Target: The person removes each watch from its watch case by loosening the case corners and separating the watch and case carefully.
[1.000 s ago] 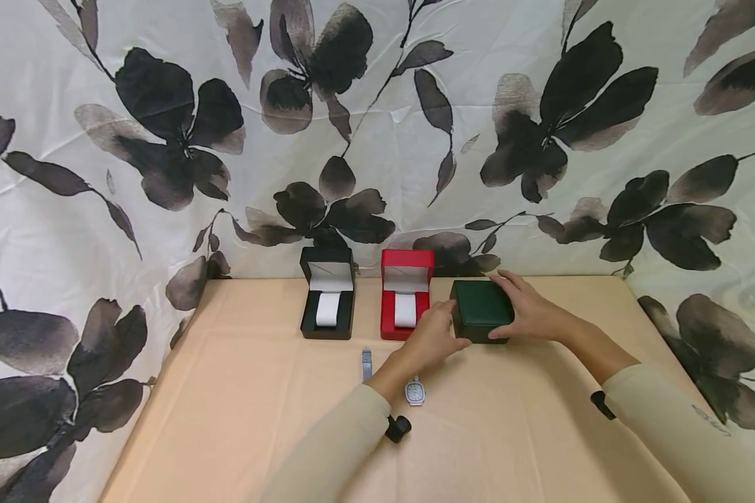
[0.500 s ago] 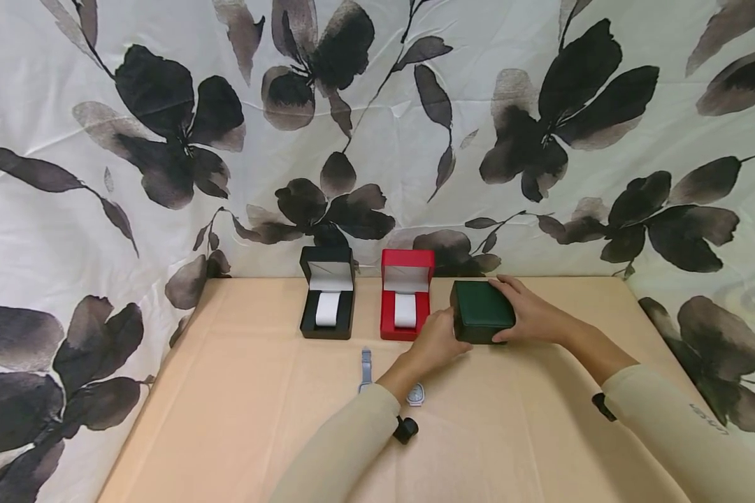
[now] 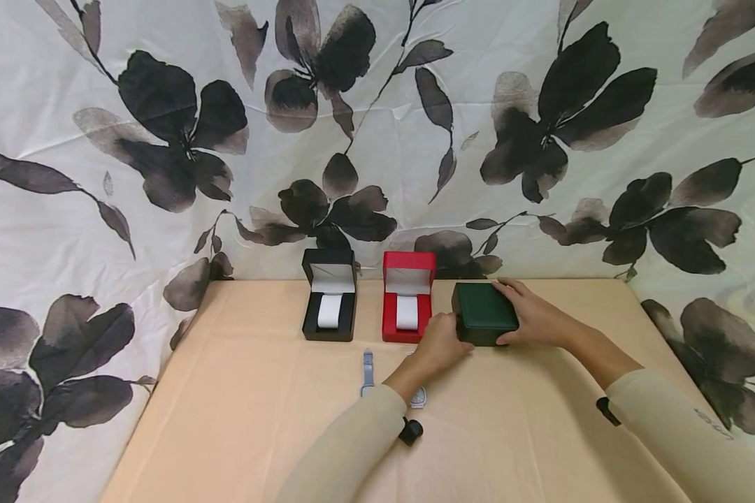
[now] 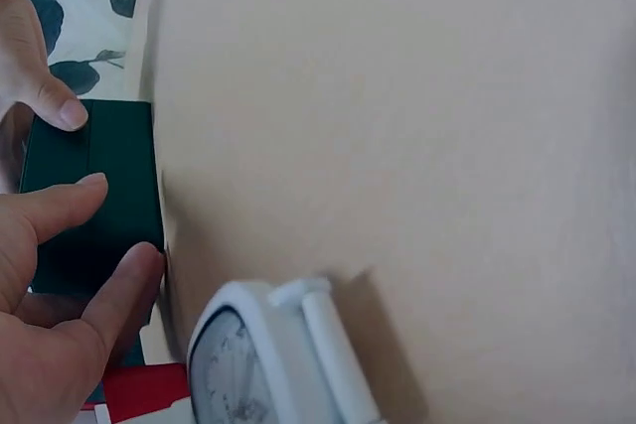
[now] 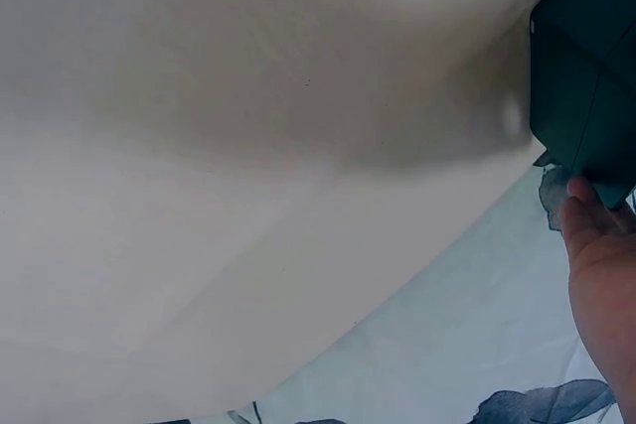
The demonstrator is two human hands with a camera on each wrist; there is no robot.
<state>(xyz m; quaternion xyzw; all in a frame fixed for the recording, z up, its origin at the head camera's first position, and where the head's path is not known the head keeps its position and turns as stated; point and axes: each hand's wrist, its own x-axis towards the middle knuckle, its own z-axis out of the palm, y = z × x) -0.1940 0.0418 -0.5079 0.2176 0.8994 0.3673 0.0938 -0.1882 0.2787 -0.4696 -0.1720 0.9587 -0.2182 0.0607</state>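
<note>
A closed dark green watch box (image 3: 487,304) stands at the table's back right, held between both hands. My left hand (image 3: 441,347) grips its left side, with fingertips on the green surface in the left wrist view. From the right, my right hand (image 3: 537,316) holds it, thumb at the front corner and fingers toward the back. In front of the boxes lie a watch with a light blue strap (image 3: 368,368) and a white-cased watch (image 4: 283,354). My left forearm partly hides both watches in the head view.
Left of the green box stand an open red watch box (image 3: 389,318) and an open black watch box (image 3: 310,318), each with a white cushion inside. A floral cloth (image 3: 403,140) hangs behind the beige table (image 3: 245,405).
My left hand has moved slightly right and its fingers have closed in on the green watch box. My right hand stays on the box's right side. The box remains closed.
</note>
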